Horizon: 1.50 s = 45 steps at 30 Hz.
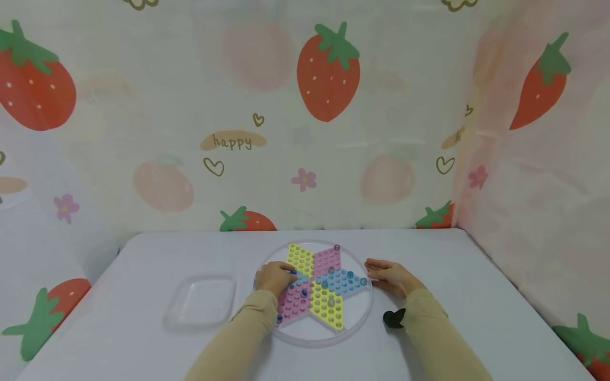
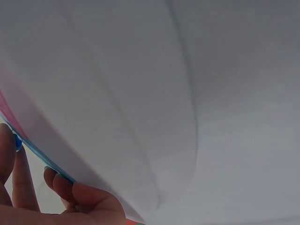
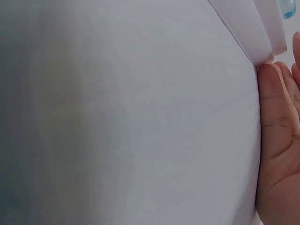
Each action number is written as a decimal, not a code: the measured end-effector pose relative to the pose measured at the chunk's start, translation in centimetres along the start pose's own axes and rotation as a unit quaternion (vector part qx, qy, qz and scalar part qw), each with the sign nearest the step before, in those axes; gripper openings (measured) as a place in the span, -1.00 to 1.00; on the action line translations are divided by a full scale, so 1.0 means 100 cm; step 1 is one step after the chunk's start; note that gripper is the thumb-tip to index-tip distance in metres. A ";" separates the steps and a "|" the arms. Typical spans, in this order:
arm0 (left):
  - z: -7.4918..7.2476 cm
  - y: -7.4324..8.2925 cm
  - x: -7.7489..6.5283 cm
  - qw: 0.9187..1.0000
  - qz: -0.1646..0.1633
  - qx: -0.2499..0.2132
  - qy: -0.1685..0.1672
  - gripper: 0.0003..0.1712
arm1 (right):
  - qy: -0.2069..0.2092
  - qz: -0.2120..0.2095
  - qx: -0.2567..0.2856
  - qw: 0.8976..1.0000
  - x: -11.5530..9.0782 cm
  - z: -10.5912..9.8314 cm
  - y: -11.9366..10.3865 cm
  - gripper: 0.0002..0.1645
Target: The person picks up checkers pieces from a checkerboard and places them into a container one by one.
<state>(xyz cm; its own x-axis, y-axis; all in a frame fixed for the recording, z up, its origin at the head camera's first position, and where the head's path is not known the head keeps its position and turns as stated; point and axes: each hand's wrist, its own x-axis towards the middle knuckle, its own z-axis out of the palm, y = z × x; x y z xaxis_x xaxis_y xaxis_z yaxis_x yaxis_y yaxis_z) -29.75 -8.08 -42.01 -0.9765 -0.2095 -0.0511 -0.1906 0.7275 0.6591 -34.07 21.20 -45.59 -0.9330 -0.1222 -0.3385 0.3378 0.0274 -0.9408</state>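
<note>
A round clear-rimmed Chinese checkers board (image 1: 350, 323) lies on the white table, its star in yellow, pink and blue. Over its left side is my left hand (image 1: 274, 277), pinching a blue marble (image 2: 18, 142) between its fingertips, close over the blue point. Just outside the right rim, my right hand (image 1: 392, 277) rests on the table with fingers extended and nothing in them. Near its fingertips, a clear bluish marble (image 1: 364, 281) sits at the tip of the right blue point. Several other marbles sit in the holes, among them a dark blue one (image 1: 304, 292) on pink.
To the left of the board stands a shallow, clear square tray (image 1: 200, 301). A small black object (image 1: 393, 318) shows beside the right sleeve. Behind the table (image 1: 476, 312) hangs a strawberry-print cloth (image 1: 329, 174), which also runs along both sides.
</note>
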 end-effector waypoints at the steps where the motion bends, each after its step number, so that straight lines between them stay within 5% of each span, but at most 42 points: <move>1: 0.000 -0.001 0.000 1.000 0.002 -0.003 0.002 -0.72 | -0.004 -0.002 -0.002 1.000 0.000 0.000 0.000 -0.28; 16: -0.006 -0.006 0.001 0.995 -0.011 -0.092 -0.023 -0.67 | -0.017 -0.005 -0.014 1.000 -0.001 0.002 0.003 -0.27; 28: -0.028 -0.005 -0.001 0.978 -0.039 -0.204 -0.019 -0.65 | -0.019 -0.003 -0.010 1.000 -0.002 0.002 0.003 -0.25; 45: -0.065 -0.012 -0.022 0.963 -0.027 -0.268 -0.007 -0.63 | 0.010 0.016 0.004 1.000 -0.003 0.007 -0.002 -0.22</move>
<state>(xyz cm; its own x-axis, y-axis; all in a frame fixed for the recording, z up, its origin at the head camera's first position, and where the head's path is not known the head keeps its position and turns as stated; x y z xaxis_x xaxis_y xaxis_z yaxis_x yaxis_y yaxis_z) -26.77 -12.71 -37.83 -0.9683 -0.2272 -0.1041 -0.1660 0.2729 0.9476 -33.80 20.53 -45.26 -0.9241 -0.1015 -0.3685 0.3683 0.0222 -0.9295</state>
